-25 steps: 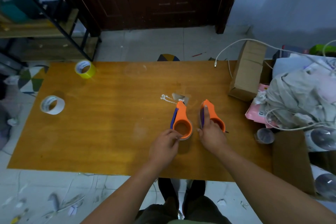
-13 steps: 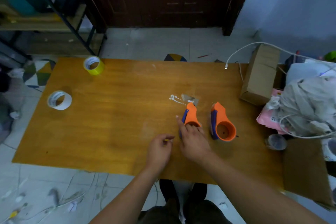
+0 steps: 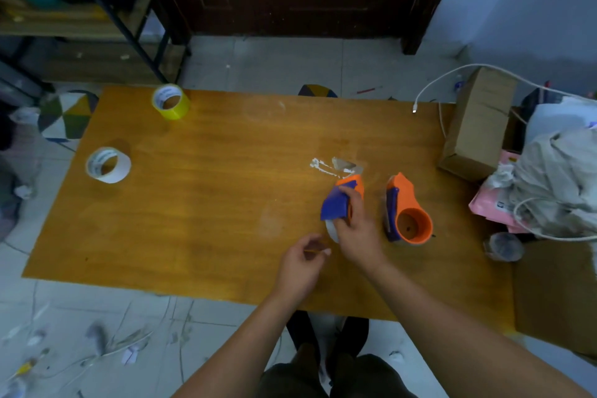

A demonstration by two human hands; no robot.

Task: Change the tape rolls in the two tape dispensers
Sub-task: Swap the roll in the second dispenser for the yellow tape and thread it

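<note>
Two orange and blue tape dispensers lie on the wooden table [image 3: 200, 210]. My right hand [image 3: 353, 229] grips the left dispenser [image 3: 339, 200], tilting it so its blue side faces up; a pale roll shows at its near end. The right dispenser [image 3: 407, 212] rests alone beside it, its round orange hub empty. My left hand [image 3: 302, 263] hovers just left of my right hand, fingers loosely curled, holding nothing. A yellow tape roll [image 3: 170, 101] stands at the table's far left corner. A white tape roll [image 3: 108, 165] lies nearer, by the left edge.
A cardboard box [image 3: 478, 126] and a white cable [image 3: 429, 90] sit at the table's far right. A heap of cloth and bags [image 3: 549, 178] crowds the right side, with a small clear cup [image 3: 504, 246] by it. White smears and a scrap [image 3: 336, 167] lie beyond the dispensers.
My right hand left the right dispenser, crossed to the left one and tipped it blue side up. My left hand let go of that dispenser and drew back.
</note>
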